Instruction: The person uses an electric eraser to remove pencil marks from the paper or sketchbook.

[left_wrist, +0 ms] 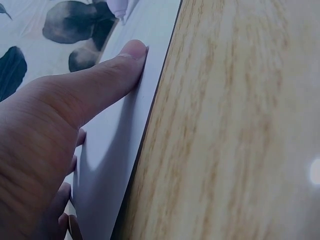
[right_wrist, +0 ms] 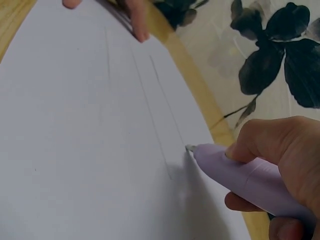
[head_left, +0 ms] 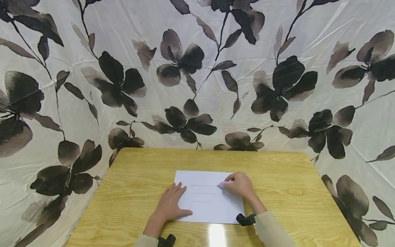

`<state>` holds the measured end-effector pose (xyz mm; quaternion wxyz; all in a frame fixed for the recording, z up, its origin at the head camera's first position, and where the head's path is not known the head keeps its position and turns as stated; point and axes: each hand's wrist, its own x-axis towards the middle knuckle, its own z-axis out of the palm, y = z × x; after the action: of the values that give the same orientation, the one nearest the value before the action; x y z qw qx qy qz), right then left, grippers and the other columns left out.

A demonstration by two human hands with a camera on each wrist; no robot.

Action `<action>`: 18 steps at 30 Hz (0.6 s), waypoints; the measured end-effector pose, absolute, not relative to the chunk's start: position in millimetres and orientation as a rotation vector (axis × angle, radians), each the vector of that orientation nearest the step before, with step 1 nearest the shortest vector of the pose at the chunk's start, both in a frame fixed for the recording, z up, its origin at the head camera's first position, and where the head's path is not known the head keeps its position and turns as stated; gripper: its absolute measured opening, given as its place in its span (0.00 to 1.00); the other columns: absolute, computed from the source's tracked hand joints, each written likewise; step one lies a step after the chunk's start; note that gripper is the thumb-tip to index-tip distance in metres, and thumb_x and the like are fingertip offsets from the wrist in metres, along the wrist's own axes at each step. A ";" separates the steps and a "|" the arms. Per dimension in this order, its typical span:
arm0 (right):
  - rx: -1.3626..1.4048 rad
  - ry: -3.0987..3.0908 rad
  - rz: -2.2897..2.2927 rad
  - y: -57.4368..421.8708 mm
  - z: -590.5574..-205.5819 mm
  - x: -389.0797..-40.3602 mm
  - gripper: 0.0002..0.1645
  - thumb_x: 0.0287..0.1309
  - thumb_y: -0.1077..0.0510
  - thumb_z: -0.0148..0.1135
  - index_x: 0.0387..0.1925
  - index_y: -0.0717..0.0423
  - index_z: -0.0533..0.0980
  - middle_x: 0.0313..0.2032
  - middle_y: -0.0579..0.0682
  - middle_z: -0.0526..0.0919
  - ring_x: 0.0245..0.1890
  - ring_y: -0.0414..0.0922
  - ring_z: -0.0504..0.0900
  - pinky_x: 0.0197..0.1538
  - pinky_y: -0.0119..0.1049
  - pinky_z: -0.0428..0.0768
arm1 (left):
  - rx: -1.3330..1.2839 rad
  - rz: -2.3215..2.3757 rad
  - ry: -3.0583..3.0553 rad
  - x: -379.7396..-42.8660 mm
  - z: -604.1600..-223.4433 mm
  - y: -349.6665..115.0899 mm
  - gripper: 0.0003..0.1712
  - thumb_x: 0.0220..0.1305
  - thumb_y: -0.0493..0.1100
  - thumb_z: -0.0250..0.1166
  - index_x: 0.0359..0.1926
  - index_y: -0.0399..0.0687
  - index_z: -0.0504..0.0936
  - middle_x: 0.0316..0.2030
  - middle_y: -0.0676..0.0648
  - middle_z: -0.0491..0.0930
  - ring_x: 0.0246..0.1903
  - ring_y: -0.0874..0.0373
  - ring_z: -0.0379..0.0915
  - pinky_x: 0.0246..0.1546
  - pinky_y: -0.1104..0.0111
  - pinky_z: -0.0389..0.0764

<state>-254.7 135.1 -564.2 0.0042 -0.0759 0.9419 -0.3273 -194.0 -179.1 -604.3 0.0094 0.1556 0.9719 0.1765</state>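
Note:
A sheet of white paper lies on the wooden table with three thin, roughly parallel lines across it. My left hand rests on the sheet's left side, fingers spread and thumb extended near the front edge. My right hand grips a thick lavender pen-shaped tool with a narrow tip, near the paper's upper right. In the right wrist view, that tip meets the end of the farthest line. The left wrist view shows the left thumb along the paper's edge.
The yellow wood-grain table extends around the paper, with a bright reflection near its front. Behind and beside it hangs a white cloth with dark flowers. A black wrist camera overlaps the paper's lower right corner in the head view.

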 end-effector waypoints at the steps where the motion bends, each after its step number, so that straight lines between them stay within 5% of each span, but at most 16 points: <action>1: -0.237 2.949 -1.023 134.8 -564.0 -254.5 0.10 0.43 0.45 0.76 0.26 0.44 0.86 0.30 0.42 0.84 0.29 0.40 0.77 0.32 0.38 0.76 | 0.483 0.552 3.032 -193.8 -604.0 -179.0 0.60 0.38 0.78 0.68 0.68 0.48 0.69 0.71 0.41 0.60 0.71 0.40 0.48 0.68 0.45 0.51; 18: -0.232 2.964 -1.023 131.7 -560.2 -253.5 0.10 0.43 0.45 0.76 0.26 0.43 0.86 0.29 0.41 0.84 0.28 0.39 0.76 0.30 0.37 0.75 | 0.478 0.550 3.027 -195.4 -603.8 -179.4 0.60 0.39 0.78 0.67 0.68 0.47 0.69 0.70 0.40 0.60 0.71 0.39 0.48 0.68 0.45 0.51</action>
<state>-253.5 131.7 -560.2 -0.0013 -0.0738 0.9427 -0.3254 -195.4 -179.4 -603.8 0.0141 0.1535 0.9721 0.1767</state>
